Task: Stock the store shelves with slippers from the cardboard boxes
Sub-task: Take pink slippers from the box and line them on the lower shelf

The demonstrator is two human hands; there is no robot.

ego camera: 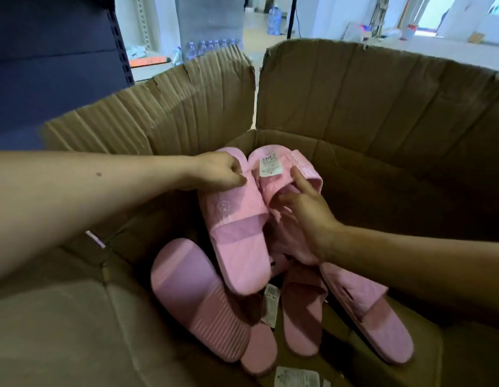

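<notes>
Pink plastic slippers (237, 219), a tagged pair, hang over the brown cardboard box's (382, 107) far corner, heels toward us; our left hand (220, 171) pinches one toe end, our right hand (307, 216) grips the other slipper.

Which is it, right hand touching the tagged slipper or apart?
Touching. The head view shows the right hand with its index finger laid on the strap of the tagged slipper and its thumb tucked under that strap, with no gap.
</notes>
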